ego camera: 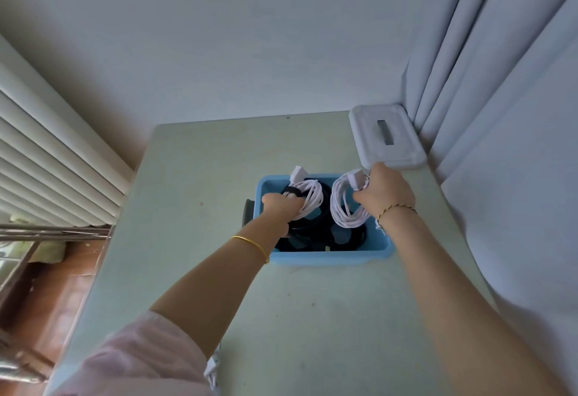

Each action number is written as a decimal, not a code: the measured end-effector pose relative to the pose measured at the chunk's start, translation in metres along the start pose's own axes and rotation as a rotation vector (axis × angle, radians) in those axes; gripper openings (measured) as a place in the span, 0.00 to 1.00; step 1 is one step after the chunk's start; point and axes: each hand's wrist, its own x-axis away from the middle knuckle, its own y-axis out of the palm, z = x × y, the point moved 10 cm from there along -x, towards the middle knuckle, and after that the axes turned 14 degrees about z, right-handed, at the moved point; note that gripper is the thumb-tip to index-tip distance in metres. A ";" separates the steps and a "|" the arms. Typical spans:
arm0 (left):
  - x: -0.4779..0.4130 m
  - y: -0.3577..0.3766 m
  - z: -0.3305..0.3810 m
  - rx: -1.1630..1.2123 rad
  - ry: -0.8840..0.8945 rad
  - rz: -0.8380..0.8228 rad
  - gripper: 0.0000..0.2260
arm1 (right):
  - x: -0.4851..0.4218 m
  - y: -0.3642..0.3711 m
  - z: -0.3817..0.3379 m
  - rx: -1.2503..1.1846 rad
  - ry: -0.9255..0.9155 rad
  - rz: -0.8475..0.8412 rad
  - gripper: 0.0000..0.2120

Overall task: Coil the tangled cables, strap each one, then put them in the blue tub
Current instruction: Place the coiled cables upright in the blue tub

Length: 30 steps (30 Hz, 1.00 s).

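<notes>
Head view: left grip curled round a strapped white coiled cable, right grip clutching a second white cable coil, both over the rectangular blue plastic tub on the pale green desk. Fingers mostly hidden; black cables inside partly covered; second coil's strapping unclear.

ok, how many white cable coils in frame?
2. The strapped coil is in the left hand, over the left half of the blue tub; the other coil is in the right hand, over the right half. More may hide under the black cables inside.
</notes>
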 end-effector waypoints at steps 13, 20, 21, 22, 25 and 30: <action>0.009 0.000 0.024 -0.902 0.603 0.186 0.20 | 0.015 0.043 -0.021 0.322 -0.188 -0.119 0.10; 0.019 0.002 0.050 -1.268 0.859 0.418 0.29 | 0.017 0.067 -0.026 0.376 -0.233 -0.156 0.10; 0.021 0.005 0.053 -1.234 0.882 0.402 0.30 | 0.016 0.068 -0.024 0.384 -0.219 -0.148 0.10; 0.023 0.008 0.056 -1.207 0.909 0.383 0.29 | 0.014 0.070 -0.023 0.392 -0.208 -0.146 0.10; 0.025 0.017 0.055 -1.190 0.956 0.289 0.23 | 0.012 0.076 -0.020 0.397 -0.186 -0.178 0.10; 0.021 0.005 0.052 -1.032 0.938 0.148 0.22 | 0.014 0.065 -0.021 0.324 -0.162 -0.232 0.12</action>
